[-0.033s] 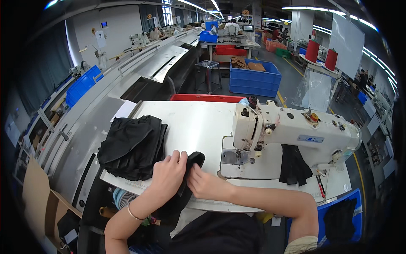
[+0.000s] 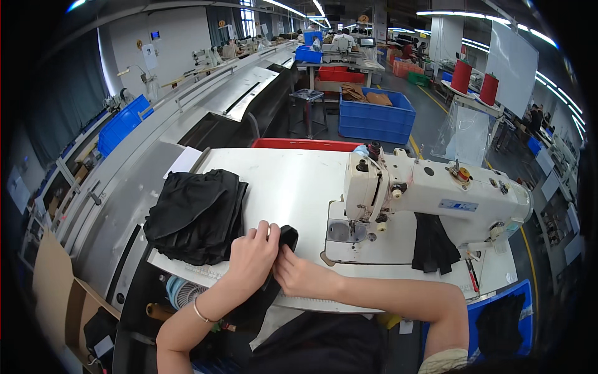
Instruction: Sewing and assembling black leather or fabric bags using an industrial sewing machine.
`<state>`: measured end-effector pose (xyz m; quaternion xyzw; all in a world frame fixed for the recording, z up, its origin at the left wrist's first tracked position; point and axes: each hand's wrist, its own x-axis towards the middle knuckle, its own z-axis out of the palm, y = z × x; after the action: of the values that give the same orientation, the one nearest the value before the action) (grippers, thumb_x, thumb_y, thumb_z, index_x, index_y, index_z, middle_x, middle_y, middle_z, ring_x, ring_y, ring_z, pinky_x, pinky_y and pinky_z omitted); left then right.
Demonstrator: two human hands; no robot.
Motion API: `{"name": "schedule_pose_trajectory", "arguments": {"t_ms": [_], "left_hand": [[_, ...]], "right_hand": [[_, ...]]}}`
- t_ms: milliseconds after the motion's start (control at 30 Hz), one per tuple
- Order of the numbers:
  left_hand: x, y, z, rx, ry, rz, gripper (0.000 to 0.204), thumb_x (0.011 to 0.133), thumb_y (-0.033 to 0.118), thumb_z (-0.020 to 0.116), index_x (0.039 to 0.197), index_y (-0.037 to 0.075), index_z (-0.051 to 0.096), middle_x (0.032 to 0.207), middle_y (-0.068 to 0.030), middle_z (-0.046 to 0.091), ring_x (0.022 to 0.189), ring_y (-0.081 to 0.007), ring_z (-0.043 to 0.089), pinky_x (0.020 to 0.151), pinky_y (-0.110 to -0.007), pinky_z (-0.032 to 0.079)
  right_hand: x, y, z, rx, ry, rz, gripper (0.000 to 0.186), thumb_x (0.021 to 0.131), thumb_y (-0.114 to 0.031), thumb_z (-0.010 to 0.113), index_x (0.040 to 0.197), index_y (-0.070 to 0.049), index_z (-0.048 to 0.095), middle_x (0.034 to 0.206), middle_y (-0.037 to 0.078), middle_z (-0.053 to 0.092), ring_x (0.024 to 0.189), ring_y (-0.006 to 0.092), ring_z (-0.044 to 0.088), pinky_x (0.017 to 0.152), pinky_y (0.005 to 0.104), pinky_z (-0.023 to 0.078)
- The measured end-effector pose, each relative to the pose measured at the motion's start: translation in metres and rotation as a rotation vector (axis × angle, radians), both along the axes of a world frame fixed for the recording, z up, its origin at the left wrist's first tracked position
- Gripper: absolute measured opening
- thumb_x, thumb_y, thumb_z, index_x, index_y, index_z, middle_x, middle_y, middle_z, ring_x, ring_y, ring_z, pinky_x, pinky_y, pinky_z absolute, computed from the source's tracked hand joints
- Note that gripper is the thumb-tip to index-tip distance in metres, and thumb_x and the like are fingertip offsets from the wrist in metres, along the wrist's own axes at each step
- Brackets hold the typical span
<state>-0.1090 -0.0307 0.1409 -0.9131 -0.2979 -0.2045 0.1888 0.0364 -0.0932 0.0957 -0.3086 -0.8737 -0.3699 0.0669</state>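
A piece of black fabric (image 2: 288,236) is pinched between my two hands at the front edge of the white sewing table (image 2: 280,181); its lower part hangs over the edge toward my lap. My left hand (image 2: 251,258) is closed on its left side, a ring showing on one finger. From the right, my right hand (image 2: 301,273) grips the same fabric, fingertips close to the left hand. Just left of them lies a stack of folded black fabric pieces (image 2: 196,215). The white sewing machine (image 2: 430,187) stands to the right, apart from both hands.
Another black fabric piece (image 2: 434,243) lies under the machine arm, near red-handled snips (image 2: 473,277). A blue bin (image 2: 529,311) stands at lower right, an open cardboard box (image 2: 56,287) at lower left. A small fan (image 2: 184,292) sits below the table edge. Red thread cones (image 2: 460,76) stand behind.
My left hand has shifted slightly right, nearer the right hand. Less of the fabric's upper end shows above my fingers. The stack and machine stay in place.
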Motion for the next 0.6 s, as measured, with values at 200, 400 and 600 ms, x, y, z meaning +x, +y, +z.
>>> {"name": "schedule_pose_trajectory", "arguments": {"t_ms": [200,400,600], "left_hand": [[-0.021,-0.010,-0.010,-0.370,-0.325,-0.079,0.022,0.078,-0.005,0.056,0.099,0.001,0.057,0.088,-0.0134,0.056,0.078,-0.0328,0.059,0.064,-0.036,0.049],[0.016,-0.003,0.007,0.047,-0.579,-0.021,0.017,0.076,-0.009,0.059,0.091,-0.001,0.058,0.088,-0.0147,0.056,0.073,-0.0325,0.057,0.063,-0.037,0.046],[0.086,0.051,-0.066,-0.204,-0.114,-0.303,0.004,0.080,0.007,0.058,0.083,0.008,0.055,0.075,-0.0064,0.049,0.070,-0.0227,0.060,0.056,-0.034,0.049]], "right_hand": [[-0.005,-0.005,-0.006,-0.193,-0.129,-0.156,0.023,0.074,-0.018,0.056,0.085,-0.002,0.069,0.087,0.012,0.065,0.091,0.0268,0.056,0.084,0.0384,0.042],[-0.011,0.012,-0.036,-0.270,0.138,-0.299,0.024,0.074,-0.015,0.056,0.088,-0.001,0.068,0.085,0.011,0.062,0.094,0.0267,0.053,0.081,0.0346,0.040],[0.021,-0.021,-0.061,-0.616,0.760,-0.038,0.048,0.072,-0.010,0.055,0.115,0.010,0.053,0.122,0.025,0.051,0.122,0.0363,0.044,0.106,0.0450,0.031]]}}
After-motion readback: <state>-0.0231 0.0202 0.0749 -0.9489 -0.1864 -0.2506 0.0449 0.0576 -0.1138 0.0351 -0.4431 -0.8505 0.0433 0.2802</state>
